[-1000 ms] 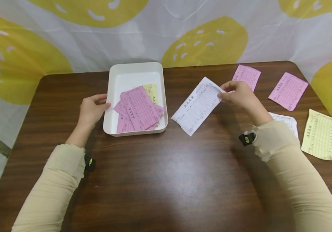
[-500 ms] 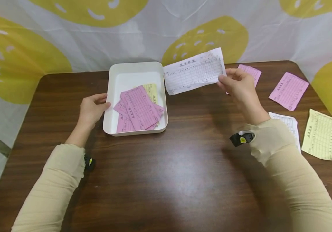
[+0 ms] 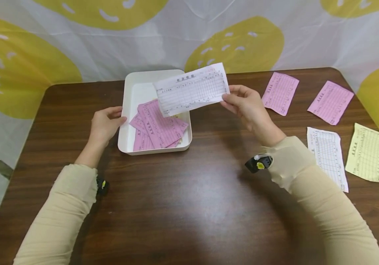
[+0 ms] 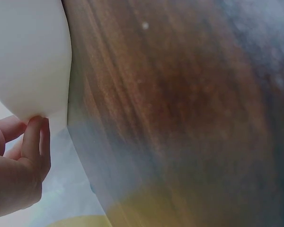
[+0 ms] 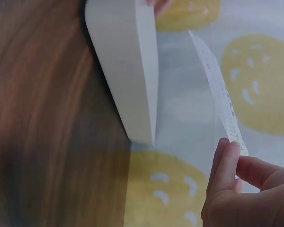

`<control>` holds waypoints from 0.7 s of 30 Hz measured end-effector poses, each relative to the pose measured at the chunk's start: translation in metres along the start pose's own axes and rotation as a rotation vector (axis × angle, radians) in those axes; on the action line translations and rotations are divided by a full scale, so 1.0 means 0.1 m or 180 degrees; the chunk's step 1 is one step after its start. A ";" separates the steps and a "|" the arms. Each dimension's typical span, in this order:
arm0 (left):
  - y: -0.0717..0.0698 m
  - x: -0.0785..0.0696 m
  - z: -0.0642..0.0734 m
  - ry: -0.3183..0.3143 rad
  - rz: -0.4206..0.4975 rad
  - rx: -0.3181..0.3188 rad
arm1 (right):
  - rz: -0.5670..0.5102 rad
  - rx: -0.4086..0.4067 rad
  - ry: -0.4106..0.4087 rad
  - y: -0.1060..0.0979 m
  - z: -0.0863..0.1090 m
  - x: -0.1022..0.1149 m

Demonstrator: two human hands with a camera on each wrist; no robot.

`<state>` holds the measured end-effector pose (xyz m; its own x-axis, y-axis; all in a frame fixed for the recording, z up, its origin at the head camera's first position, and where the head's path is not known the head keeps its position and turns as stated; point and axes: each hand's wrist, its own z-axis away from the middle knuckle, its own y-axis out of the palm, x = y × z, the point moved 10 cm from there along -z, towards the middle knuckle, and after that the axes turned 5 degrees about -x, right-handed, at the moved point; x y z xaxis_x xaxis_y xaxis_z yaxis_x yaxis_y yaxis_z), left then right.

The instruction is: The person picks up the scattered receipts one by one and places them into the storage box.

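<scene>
My right hand [image 3: 247, 108] pinches the right end of a white printed paper slip [image 3: 192, 88], thumb in front. The slip hangs tilted over the right part of a white tray [image 3: 136, 76]; the right wrist view has it nearly edge-on [image 5: 215, 80]. Inside the tray, pink slips [image 3: 161, 125] overlap one another, and a yellow slip [image 3: 180, 141] is mostly hidden beneath them and behind the held paper. At the tray's left side, my left hand [image 3: 104, 125] grips the rim between thumb and fingers; the left wrist view shows the fingertips [image 4: 36, 120] against the tray wall.
On the right of the brown wooden table [image 3: 189, 206] lie two pink slips, one nearer [image 3: 280, 94] and one farther right [image 3: 331, 102]. A white slip [image 3: 329, 158] and a yellow slip [image 3: 368, 152] lie below them. A lemon-patterned curtain [image 3: 163, 40] hangs behind the table.
My right hand has lifted the white slip off the table area, turned it more level and carried it left over the tray. The left hand stays at the rim.
</scene>
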<state>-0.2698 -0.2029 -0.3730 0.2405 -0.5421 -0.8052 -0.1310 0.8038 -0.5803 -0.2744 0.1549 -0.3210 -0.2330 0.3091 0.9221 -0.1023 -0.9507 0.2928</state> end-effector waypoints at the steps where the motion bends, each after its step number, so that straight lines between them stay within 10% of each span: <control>1: 0.00 0.00 0.00 0.0003 -0.0005 0.0001 | 0.0092 0.0025 0.0007 0.04 0.00 -0.03; 21: -0.01 0.00 0.02 -0.0019 0.0002 -0.0040 | 0.0688 0.0193 0.0246 0.48 -0.05 -0.67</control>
<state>-0.2681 -0.2028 -0.3722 0.2462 -0.5399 -0.8049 -0.1431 0.8011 -0.5812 -0.2683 0.0883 -0.3703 -0.3167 0.0971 0.9435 0.0158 -0.9941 0.1076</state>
